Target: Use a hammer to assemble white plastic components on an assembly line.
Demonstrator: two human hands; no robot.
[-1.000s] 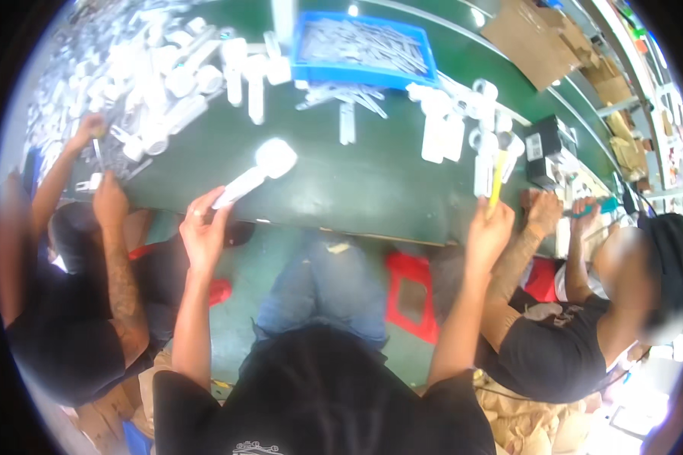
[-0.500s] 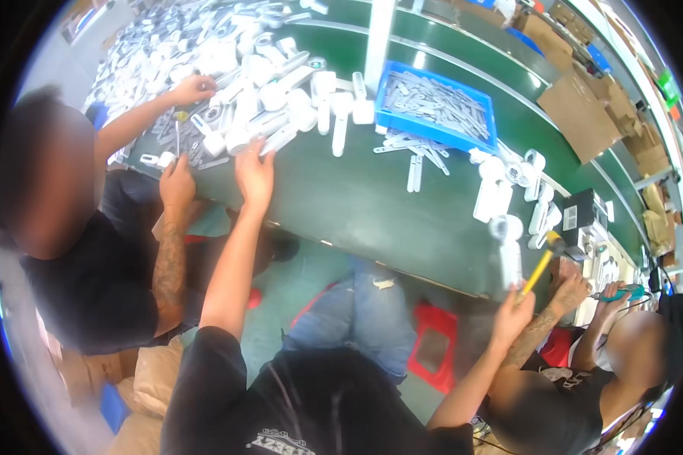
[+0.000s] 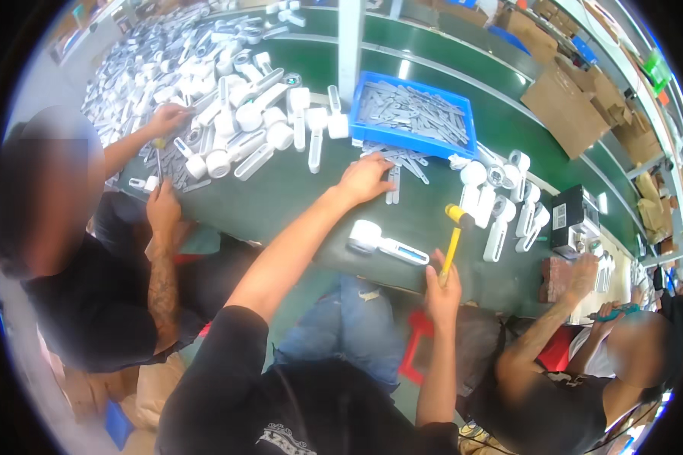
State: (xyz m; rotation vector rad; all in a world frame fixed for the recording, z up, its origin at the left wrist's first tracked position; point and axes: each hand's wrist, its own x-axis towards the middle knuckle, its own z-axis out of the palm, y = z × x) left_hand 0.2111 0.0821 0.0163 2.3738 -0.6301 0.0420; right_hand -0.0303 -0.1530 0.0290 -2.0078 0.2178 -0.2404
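My left hand (image 3: 366, 180) reaches across the table to the loose grey strips (image 3: 410, 165) in front of the blue tray (image 3: 425, 144). Its fingers are apart and touch the nearest strips; none is plainly gripped. In my right hand (image 3: 442, 294), a mallet (image 3: 452, 239) with a yellow handle and a yellow-and-dark head is held upright above the table's near edge. Between my hands a white part (image 3: 366, 236) with a round head and a slotted handle lies on its side, the handle end close to my right hand.
A big heap of white parts (image 3: 205, 91) covers the left of the table. Several more white parts (image 3: 499, 227) lie at the right, beside a black case (image 3: 574, 220). Co-workers sit close on both sides, the left one's hand (image 3: 167, 120) at the heap. A post (image 3: 350, 49) rises behind the tray.
My left hand has moved right, from the white parts to the grey strips. A white part now lies in front of me. My right hand has shifted left with the mallet.
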